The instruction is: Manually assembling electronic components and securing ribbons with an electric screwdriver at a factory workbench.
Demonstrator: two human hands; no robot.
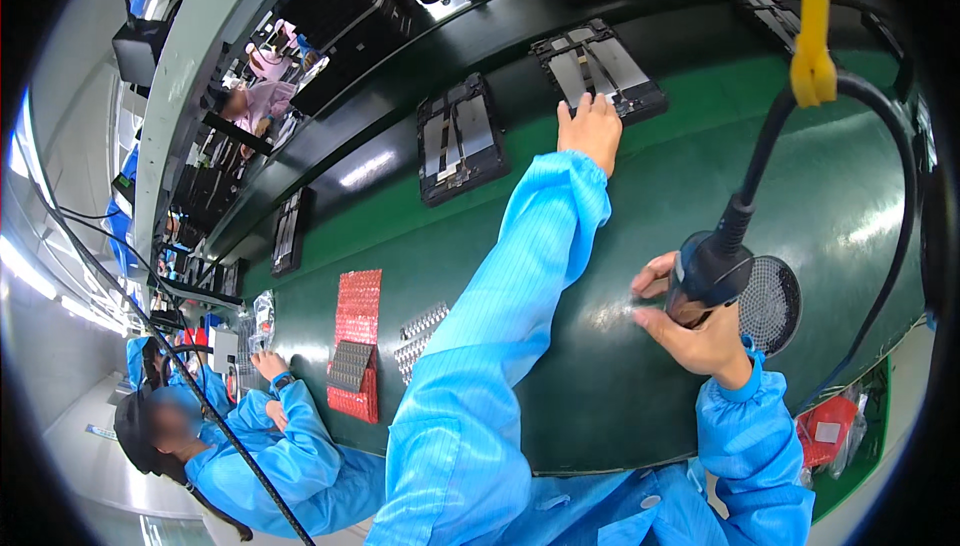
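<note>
My left hand (590, 133) reaches to the far side, its fingers stretched and a little apart on the near edge of a flat, tablet-like device (590, 64) with an open back. Grey battery-like panels and dark strips show inside that device. Close to my body, my right hand (697, 338) is wrapped round a black corded electric screwdriver (712, 271), seen from above. Its tip is hidden below the body. Just right of this tool lies a round black dish (772, 304) with a grid of small holes, partly covered by my hand and the tool.
More open devices (460, 141) lie along the dark belt (375, 161). Red bubble wrap (357, 296) holds a dark grid part (350, 366); small metal parts (420, 331) lie beside it. A yellow strap (813, 36) suspends the black cable (893, 136). A co-worker (270, 446) sits at left.
</note>
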